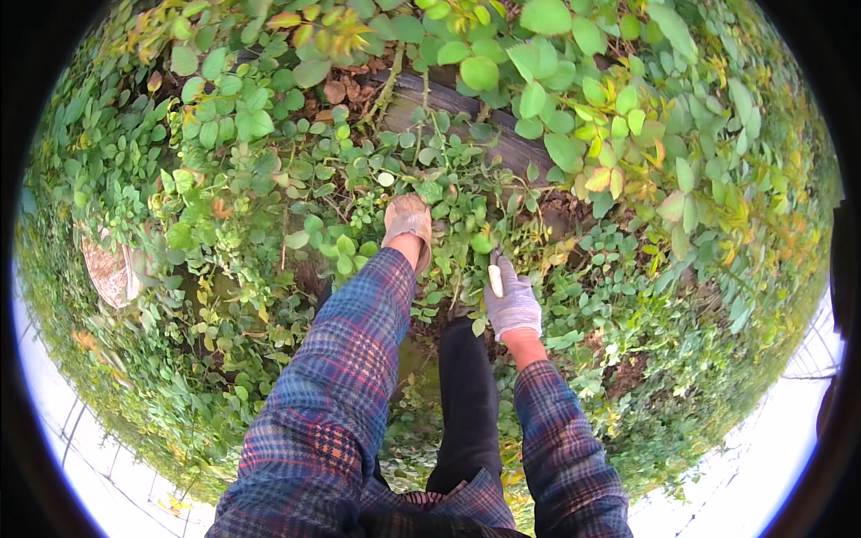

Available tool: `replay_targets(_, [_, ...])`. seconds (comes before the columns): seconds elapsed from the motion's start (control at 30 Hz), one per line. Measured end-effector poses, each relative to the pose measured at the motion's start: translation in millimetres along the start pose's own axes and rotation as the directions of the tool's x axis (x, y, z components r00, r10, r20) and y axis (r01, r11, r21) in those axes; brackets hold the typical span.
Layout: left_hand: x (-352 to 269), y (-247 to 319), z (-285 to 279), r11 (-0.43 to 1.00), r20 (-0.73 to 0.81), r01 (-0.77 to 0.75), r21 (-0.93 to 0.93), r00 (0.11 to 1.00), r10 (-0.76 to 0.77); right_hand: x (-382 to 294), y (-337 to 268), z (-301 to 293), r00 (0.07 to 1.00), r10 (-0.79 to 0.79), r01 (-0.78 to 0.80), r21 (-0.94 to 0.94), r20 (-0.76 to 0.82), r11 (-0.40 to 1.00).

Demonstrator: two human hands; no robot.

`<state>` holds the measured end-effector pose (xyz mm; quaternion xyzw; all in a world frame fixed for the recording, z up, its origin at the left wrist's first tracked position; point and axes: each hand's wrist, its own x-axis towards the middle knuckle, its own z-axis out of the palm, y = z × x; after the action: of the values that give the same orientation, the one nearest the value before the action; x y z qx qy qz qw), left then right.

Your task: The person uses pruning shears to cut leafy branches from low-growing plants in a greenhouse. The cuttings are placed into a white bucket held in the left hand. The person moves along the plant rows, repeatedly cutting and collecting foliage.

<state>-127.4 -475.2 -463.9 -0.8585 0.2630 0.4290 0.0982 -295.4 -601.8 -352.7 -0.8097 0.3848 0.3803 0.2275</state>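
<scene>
My left hand (407,218), in a tan work glove with a ribbed cuff, reaches into low leafy stems (377,202) that look like rose shoots. Its fingers are partly hidden, so I cannot see whether they grip a stem. To the right, my right hand (516,302) wears a pale knit glove with greyish fingers. A hand tool with a cream handle (496,281), probably pruning shears, lies in its grasp. The tool's dark tip points up into the leaves, and its blades are mostly covered.
Thorny rose canes (389,87) rise beside a weathered dark board (518,144) ahead of me. Dry brown leaves (336,91) lie near the canes. A pale container (109,269) with brownish contents sits among foliage at left. Below my hands is my dark trouser leg (464,397).
</scene>
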Motion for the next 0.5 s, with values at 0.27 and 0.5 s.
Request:
replay_targets(0.27, [15.6, -2.4, 30.0, 0.952, -0.063, -0.021, 0.306, 0.997, 0.042, 11.0, -1.6, -5.2, 0.998, -0.053, 0.052, 0.007, 0.042, 0.999])
replay_targets(0.5, [10.7, -14.6, 24.8, 0.963, -0.11, -0.072, 0.26, 0.989, 0.103, 24.6, -5.3, 4.0, 0.999, -0.002, 0.001, 0.014, 0.051, 1.0])
